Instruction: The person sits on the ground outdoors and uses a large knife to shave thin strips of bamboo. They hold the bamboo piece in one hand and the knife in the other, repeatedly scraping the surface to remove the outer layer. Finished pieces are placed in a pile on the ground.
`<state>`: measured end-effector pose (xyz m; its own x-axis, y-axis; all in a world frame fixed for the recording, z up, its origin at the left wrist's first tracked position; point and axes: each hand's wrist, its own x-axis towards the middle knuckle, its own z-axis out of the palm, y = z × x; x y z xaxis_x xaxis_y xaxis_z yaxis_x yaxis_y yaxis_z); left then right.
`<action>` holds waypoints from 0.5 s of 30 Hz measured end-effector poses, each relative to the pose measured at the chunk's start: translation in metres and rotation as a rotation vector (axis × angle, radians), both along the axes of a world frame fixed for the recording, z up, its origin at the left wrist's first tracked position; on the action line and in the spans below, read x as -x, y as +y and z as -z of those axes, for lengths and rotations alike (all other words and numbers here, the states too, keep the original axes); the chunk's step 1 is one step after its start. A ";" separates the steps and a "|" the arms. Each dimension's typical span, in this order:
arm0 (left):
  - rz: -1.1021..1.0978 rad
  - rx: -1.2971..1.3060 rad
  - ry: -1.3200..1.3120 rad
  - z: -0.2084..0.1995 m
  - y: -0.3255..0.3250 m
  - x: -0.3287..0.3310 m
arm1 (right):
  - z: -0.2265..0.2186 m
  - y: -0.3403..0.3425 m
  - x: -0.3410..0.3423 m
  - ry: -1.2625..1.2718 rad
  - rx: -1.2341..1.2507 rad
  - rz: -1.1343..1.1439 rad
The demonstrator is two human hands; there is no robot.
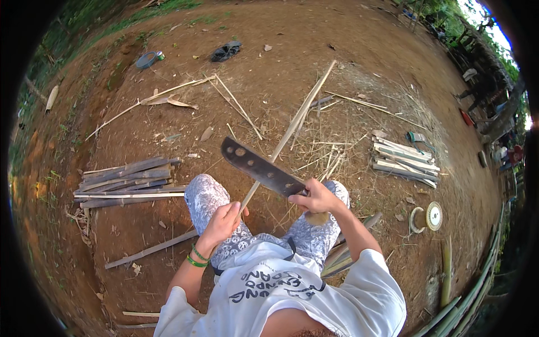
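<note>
Closed around the near end of a long, pale split bamboo strip is my left hand, above my left knee. The strip slants away from me to the far right. A broad dark machete with several round holes in its blade is in my right hand. My fingers wrap its handle close to the blade, and the pale butt of the handle shows below them. The blade lies across the strip, its tip toward the left; whether it cuts into the strip I cannot tell.
Stacks of split bamboo lie at left and right. Loose strips and shavings litter the dirt ahead. A spool sits at right, near long green poles. Farther off are a black bag and a blue round object.
</note>
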<state>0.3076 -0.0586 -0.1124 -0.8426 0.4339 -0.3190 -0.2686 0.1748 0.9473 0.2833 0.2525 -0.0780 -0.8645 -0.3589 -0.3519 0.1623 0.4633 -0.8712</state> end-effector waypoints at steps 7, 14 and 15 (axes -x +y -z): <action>0.058 -0.120 -0.080 -0.007 0.003 -0.005 | -0.009 0.006 0.012 0.587 -0.198 0.405; 0.037 -0.003 0.021 -0.025 0.008 -0.014 | -0.027 0.070 0.052 0.295 0.106 0.498; 0.064 -0.034 -0.004 -0.024 0.006 -0.013 | -0.027 0.081 0.060 0.257 0.157 0.475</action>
